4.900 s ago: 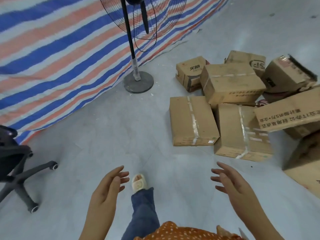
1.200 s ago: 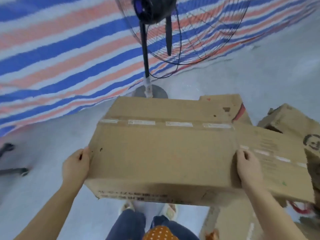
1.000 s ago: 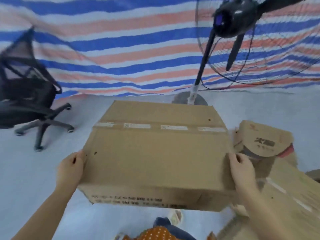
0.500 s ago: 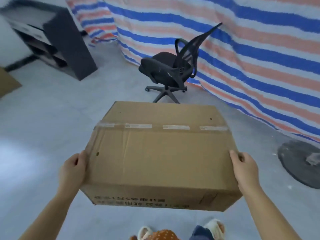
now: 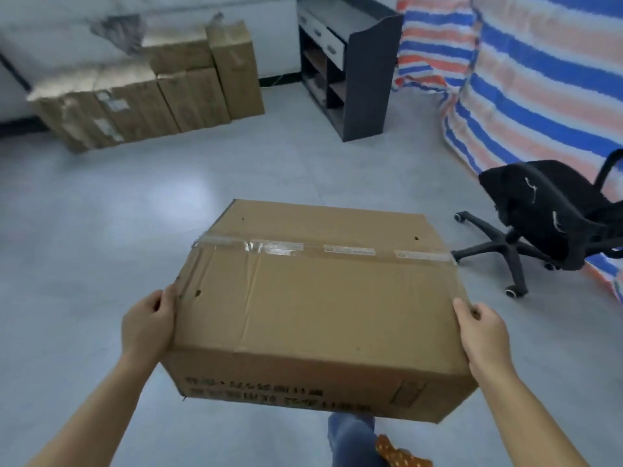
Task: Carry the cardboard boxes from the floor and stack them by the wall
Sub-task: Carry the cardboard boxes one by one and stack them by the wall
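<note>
Head camera has swung since half a second ago: the stacked boxes (image 5: 148, 96) by the white wall (image 5: 50, 35) now show ahead, and the office chair (image 5: 553, 217) sits off to my right. My left hand (image 5: 148, 326) and right hand (image 5: 482, 335) grip the taped cardboard box (image 5: 317, 305) by its side edges, thumbs on top, held above bare grey floor (image 5: 135, 210) that lies open up to the stack. Fingers under the box are hidden, and the stack is blurred.

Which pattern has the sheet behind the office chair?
Blue, orange and white stripes on the sheet; the head view shows it.
</note>
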